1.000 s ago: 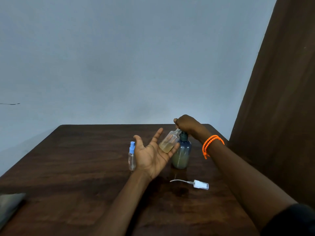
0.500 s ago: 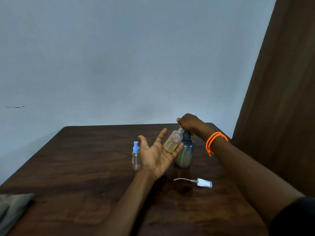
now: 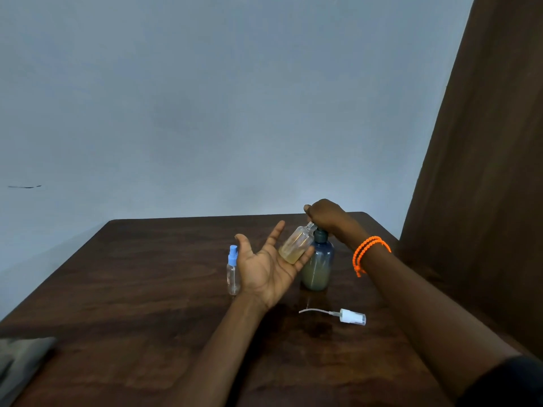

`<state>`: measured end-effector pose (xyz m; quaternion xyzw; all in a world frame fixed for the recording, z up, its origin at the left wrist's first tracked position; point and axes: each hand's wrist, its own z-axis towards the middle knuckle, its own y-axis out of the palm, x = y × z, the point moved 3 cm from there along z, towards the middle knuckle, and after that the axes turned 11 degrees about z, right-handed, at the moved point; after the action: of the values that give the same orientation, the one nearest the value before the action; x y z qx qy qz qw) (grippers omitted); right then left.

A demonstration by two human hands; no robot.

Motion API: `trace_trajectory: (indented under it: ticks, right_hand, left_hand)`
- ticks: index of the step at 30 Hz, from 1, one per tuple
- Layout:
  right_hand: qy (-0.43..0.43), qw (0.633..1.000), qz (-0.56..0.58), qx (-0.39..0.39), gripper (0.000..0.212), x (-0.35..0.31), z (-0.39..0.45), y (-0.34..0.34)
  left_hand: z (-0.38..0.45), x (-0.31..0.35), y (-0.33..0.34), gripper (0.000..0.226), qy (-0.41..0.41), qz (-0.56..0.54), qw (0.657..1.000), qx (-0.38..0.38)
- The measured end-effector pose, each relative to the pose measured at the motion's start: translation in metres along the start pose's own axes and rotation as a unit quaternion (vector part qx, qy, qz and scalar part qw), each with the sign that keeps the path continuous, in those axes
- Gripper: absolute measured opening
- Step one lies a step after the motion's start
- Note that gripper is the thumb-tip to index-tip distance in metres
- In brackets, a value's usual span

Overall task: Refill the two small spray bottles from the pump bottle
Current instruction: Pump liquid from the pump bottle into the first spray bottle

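A dark blue pump bottle stands on the wooden table, part full of yellowish liquid. My right hand rests closed on its pump head. My left hand lies palm up with fingers spread, and an uncapped clear spray bottle holding some yellow liquid lies tilted across its fingers, neck up under the pump spout. A second small clear spray bottle with a blue cap stands upright just left of my left hand. A white spray cap with its tube lies on the table in front of the pump bottle.
A grey cloth lies at the table's near left edge. A brown curtain hangs at the right. A pale wall stands behind the table's far edge.
The view has shifted a little. Both hands and the bottles keep the same pose relative to each other.
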<state>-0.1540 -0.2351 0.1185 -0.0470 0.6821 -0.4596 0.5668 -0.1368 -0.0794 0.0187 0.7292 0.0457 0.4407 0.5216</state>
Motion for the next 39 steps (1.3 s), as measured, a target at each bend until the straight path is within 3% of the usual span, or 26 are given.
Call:
trace_trajectory:
  ticks: [15,20,27,39]
  right_hand:
    - [0.011,0.999,-0.031,-0.007,0.036,-0.013,-0.005,-0.005]
    - [0.009,1.0,0.016,0.002,0.032,-0.002,-0.003,0.0]
    - [0.021,0.999,-0.049,-0.002,0.032,-0.013,-0.005,-0.005]
    - [-0.004,0.999,-0.039,-0.007,0.033,-0.008,0.001,-0.003]
  left_hand:
    - [-0.001,-0.001,0.001,0.102,0.001,-0.009,1.0,0.0]
    - [-0.001,0.0,0.001,0.102,0.001,-0.008,1.0,-0.003]
    - [-0.002,-0.002,0.002,0.102,0.001,-0.005,1.0,-0.005]
    - [0.0,-0.001,0.0,0.101,0.003,-0.009,1.0,-0.003]
